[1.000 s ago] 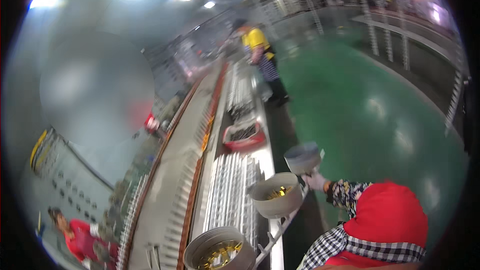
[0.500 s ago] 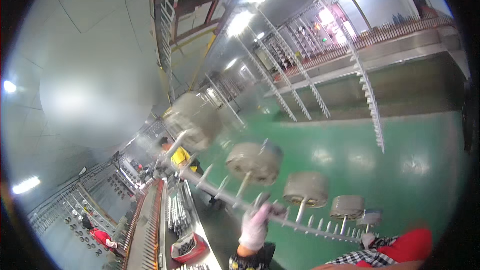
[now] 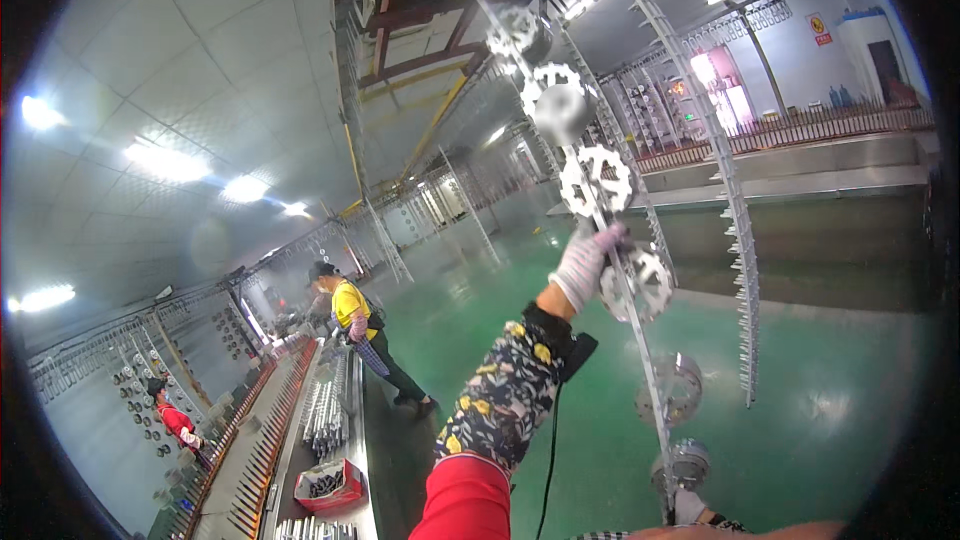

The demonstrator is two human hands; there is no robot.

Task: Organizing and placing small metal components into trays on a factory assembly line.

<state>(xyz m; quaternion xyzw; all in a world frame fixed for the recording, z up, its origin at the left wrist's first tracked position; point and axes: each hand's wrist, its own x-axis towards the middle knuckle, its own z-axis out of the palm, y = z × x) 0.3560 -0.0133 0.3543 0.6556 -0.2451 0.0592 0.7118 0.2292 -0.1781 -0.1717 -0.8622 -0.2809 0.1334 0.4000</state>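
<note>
Pole (image 3: 651, 385): swung up from a shallow slant to steep, over green floor (image 3: 820, 370), bearing wheel-shaped parts (image 3: 560, 110).
Left hand (image 3: 585, 265): fingers curled around pole.
Right hand (image 3: 688, 508): at pole's lower end; partly hidden, cannot tell how closed.

A person in yellow (image 3: 351, 306) stands beside a long bench (image 3: 358, 420)

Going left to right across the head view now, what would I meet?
Worker in red, worker in yellow top, gloved left hand on the rod, gloved right hand at the rod's lower end, red wall sign.
</note>
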